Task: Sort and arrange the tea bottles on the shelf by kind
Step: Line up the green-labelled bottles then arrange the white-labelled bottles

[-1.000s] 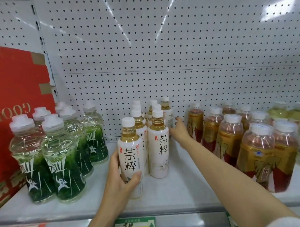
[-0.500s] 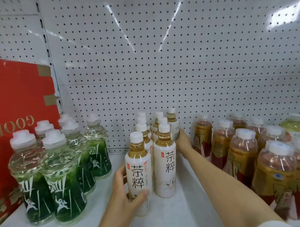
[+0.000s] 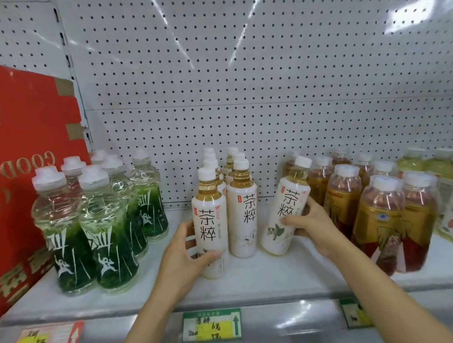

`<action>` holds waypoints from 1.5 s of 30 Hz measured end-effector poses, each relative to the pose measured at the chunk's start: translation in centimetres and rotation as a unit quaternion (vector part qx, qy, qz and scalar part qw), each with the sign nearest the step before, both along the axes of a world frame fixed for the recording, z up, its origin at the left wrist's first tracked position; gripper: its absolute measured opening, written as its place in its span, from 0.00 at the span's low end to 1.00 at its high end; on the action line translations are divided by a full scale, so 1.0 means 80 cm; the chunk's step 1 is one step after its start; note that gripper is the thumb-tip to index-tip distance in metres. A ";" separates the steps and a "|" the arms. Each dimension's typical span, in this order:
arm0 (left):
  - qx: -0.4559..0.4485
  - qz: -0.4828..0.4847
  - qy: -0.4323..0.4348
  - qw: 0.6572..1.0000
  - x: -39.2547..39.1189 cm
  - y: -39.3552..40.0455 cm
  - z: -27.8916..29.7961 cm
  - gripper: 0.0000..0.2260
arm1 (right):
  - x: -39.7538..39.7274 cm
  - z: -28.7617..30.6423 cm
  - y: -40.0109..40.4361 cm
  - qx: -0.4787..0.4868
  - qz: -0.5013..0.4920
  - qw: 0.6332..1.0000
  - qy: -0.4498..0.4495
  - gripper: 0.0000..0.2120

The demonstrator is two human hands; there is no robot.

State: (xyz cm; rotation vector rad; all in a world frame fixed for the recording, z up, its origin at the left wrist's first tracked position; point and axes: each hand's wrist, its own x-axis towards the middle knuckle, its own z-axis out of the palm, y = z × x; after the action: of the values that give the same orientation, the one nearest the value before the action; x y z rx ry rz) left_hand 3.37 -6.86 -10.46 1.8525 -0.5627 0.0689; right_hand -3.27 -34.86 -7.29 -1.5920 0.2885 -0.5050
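We are seeing the left hand (image 3: 185,249) gripping a white-labelled tea bottle (image 3: 210,227) standing at the front of its row in the lower centre of the frame. The right hand (image 3: 312,227) is holding another white-labelled bottle (image 3: 285,212), which is tilting to the right, just beside the red-and-gold bottles (image 3: 380,217) at the right. Green-labelled bottles (image 3: 100,231) are standing at the left of the shelf (image 3: 280,278), in front of a red box (image 3: 22,164).

White shelf (image 3: 280,278) with pegboard back, green-labelled bottles (image 3: 107,234) at left, white-labelled tea bottles (image 3: 242,213) in the middle, amber-and-red bottles (image 3: 378,217) at right, red box (image 3: 28,164) far left
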 end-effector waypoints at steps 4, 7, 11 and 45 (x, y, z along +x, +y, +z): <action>0.016 -0.012 -0.011 1.000 -0.003 -0.004 -0.002 0.41 | -0.051 0.003 0.029 -0.031 0.057 0.998 0.006 0.27; 0.018 -0.034 -0.007 0.999 -0.006 -0.008 -0.003 0.38 | -0.055 0.001 0.056 -0.057 0.091 0.994 0.003 0.27; 0.027 -0.042 -0.007 0.999 -0.005 -0.009 -0.008 0.36 | -0.037 -0.002 0.088 -0.129 0.108 0.986 -0.004 0.26; 0.035 -0.142 0.070 0.987 0.025 0.013 0.018 0.60 | -0.008 -0.023 0.115 -0.098 0.177 0.979 -0.033 0.43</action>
State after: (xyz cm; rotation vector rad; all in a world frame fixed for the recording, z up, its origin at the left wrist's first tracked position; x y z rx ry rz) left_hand 5.39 -5.86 -9.01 1.8101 -0.7323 -0.2715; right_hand -3.87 -25.64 -9.16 -1.7672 -0.1000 -0.3164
